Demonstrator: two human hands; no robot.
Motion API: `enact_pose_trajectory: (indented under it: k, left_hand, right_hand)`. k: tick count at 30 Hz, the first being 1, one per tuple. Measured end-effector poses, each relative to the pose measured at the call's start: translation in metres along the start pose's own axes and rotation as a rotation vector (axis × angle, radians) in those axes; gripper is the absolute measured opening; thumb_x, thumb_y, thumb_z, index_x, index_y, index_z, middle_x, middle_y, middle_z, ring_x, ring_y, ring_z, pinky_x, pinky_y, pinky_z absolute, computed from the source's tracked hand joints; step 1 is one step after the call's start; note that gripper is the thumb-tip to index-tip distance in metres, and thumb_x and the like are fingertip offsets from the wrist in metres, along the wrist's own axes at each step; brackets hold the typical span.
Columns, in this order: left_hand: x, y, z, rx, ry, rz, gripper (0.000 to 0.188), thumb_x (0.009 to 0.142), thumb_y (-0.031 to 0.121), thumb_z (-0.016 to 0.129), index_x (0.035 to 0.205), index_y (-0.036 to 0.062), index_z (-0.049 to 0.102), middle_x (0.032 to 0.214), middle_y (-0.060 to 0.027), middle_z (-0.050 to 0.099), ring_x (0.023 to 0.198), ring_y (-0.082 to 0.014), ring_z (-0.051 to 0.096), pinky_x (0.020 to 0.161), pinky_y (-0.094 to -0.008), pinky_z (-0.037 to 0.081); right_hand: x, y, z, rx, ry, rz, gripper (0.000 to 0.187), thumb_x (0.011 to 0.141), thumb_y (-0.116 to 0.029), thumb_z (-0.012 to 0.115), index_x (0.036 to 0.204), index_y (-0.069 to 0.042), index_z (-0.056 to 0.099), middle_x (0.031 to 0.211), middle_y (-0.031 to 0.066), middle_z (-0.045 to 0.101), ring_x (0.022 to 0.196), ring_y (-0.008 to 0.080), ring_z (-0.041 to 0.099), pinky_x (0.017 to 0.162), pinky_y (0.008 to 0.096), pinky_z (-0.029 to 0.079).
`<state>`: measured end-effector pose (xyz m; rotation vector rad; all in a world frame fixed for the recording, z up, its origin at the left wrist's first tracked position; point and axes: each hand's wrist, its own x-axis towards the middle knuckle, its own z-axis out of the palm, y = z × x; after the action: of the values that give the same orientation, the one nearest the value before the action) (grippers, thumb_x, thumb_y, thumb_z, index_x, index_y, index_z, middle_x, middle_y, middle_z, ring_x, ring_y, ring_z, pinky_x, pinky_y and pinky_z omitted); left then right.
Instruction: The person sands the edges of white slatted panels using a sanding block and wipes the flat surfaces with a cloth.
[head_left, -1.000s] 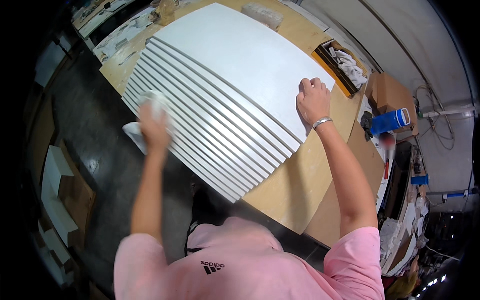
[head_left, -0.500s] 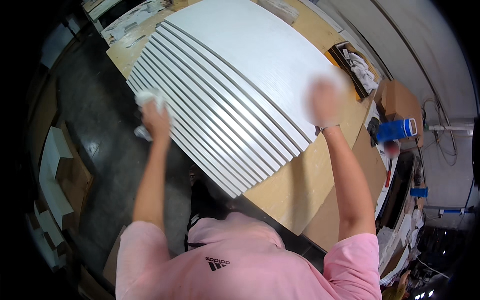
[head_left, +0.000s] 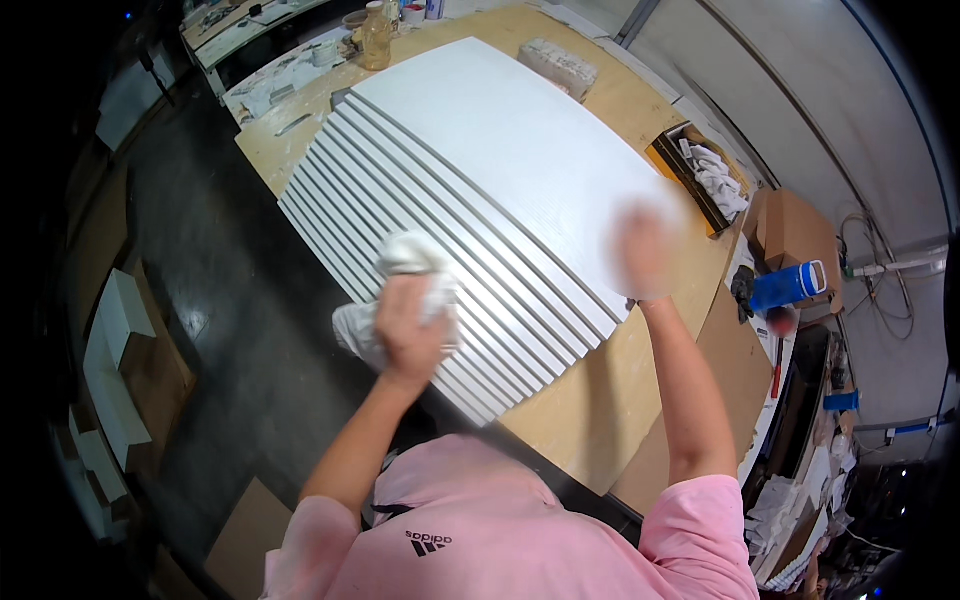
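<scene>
My left hand is closed around a bunched white cloth and rests over the near left part of several white slats. These slats lie side by side, with dark lines between them. Beyond them stretches a broad, smooth white panel with a curved far edge. Over that panel's right end is my right hand, smeared by motion. Its fingers are too blurred to read, and a pale blur around them hides whether anything is in them.
Under the slats lies a wooden tabletop. An open box with white cloths stands at right, near a blue bottle. A greyish block and a clear jar are at the far side. White pieces lean at left by the floor.
My left hand has moved right and nearer to me across the slats with the cloth. My right hand stays over the panel's right end, blurred in both frames. The whole view has shifted slightly.
</scene>
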<state>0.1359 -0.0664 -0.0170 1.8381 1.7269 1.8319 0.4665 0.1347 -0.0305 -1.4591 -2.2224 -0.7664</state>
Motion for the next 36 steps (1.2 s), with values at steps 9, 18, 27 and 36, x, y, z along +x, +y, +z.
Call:
enact_pose_trajectory:
  k: [9,18,27,36]
  left_hand:
    - [0.079,-0.041,0.074,0.035,-0.368,0.473,0.030,0.073,0.035,0.080,0.094,0.0179,0.069,0.086,-0.0008,0.060,0.079,-0.0229,0.059,0.067,-0.0426,0.043]
    - [0.188,-0.236,0.012,0.478,-0.077,0.150,0.036,0.078,0.030,0.078,0.110,0.0182,0.067,0.105,-0.0012,0.062,0.105,-0.0253,0.059,0.086,-0.0441,0.039]
    - [0.253,-0.255,0.004,0.352,-0.080,-0.060,0.045,0.082,0.036,0.076,0.123,0.0194,0.065,0.118,-0.0081,0.064,0.113,-0.0314,0.059,0.095,-0.0473,0.040]
    - [0.286,-0.254,-0.001,0.150,-0.285,-0.420,0.059,0.076,0.046,0.078,0.120,0.0083,0.066,0.107,-0.0206,0.071,0.102,-0.0404,0.066,0.090,-0.0464,0.049]
  right_hand:
    - [0.013,-0.019,-0.037,0.134,-0.168,0.160,0.015,0.098,-0.015,0.055,0.101,-0.002,0.062,0.096,0.0179,0.062,0.091,0.0341,0.060,0.081,0.0489,0.046]
    - [0.024,-0.032,-0.052,0.243,-0.302,0.289,0.023,0.101,-0.018,0.051,0.113,-0.001,0.061,0.107,0.0199,0.064,0.101,0.0379,0.059,0.089,0.0502,0.046]
    - [-0.005,-0.002,-0.035,-0.092,-0.293,-0.028,0.044,0.092,-0.011,0.059,0.134,0.001,0.056,0.129,0.0194,0.059,0.122,0.0346,0.055,0.108,0.0497,0.040]
    - [0.023,-0.025,-0.050,0.306,-0.272,0.179,0.047,0.083,-0.005,0.051,0.129,-0.002,0.056,0.119,0.0187,0.052,0.107,0.0385,0.047,0.097,0.0499,0.040]
